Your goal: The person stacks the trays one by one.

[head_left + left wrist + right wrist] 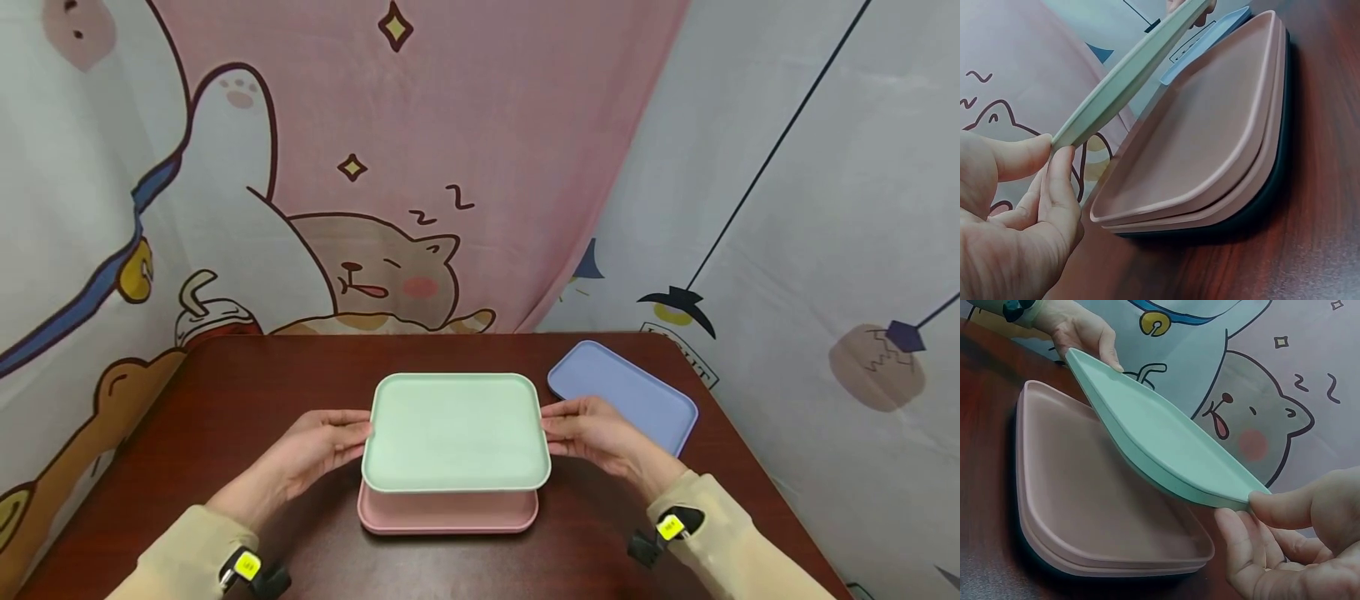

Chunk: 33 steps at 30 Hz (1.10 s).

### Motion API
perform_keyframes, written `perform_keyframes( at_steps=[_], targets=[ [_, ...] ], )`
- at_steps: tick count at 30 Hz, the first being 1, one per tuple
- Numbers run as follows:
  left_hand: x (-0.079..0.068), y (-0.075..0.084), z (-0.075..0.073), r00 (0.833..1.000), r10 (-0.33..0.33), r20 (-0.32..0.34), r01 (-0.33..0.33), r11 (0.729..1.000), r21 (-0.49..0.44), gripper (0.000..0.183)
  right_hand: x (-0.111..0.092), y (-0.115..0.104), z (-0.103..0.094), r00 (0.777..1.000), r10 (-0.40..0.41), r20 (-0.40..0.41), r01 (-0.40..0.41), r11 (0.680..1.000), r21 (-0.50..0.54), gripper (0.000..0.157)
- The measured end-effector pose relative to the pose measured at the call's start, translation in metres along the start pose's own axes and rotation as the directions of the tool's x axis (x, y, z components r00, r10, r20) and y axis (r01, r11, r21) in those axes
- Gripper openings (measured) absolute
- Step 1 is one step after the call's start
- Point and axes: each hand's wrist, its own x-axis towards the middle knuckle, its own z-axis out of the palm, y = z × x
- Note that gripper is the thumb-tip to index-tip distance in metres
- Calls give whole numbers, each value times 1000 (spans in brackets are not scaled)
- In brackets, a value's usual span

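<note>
Between both hands a light green tray (456, 433) is held up over a stack of trays. My left hand (318, 450) pinches its left short edge, thumb above and fingers below, as the left wrist view shows. On the opposite edge my right hand (592, 433) pinches it the same way. Beneath, a pink tray (1210, 119) tops the stack, with a second pinkish tray (1254, 187) and a dark tray (1285, 112) under it. The green tray is clear of the pink one and tilted in both wrist views.
A blue tray (630, 392) lies askew at the back right of the dark red-brown wooden table (247, 375). A printed cloth (510, 167) with cartoon animals hangs behind the table and along its sides.
</note>
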Motion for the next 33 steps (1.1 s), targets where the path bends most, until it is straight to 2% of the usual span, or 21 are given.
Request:
perform_keyframes(
  at_steps=[9,15,27,33],
  targets=[
    [-1,-11,-1,1000,-7,9,8,1000,-22,48,-1,9,-1,1000,3,7,-3,1000,-19,30],
    [-1,-18,-1,999,-5,32,5,1000,-15,50,-2,17,0,1000,11,4,-11,1000,-17,27],
    [0,-37,-5,999,-25,-20,26,998,49,49,-1,29,3,999,35,18,-35,999,-16,30],
    [-3,-40,-5,999,-21,-31,23,998,65,50,-1,37,2,999,40,16,-39,999,-24,31]
  ],
)
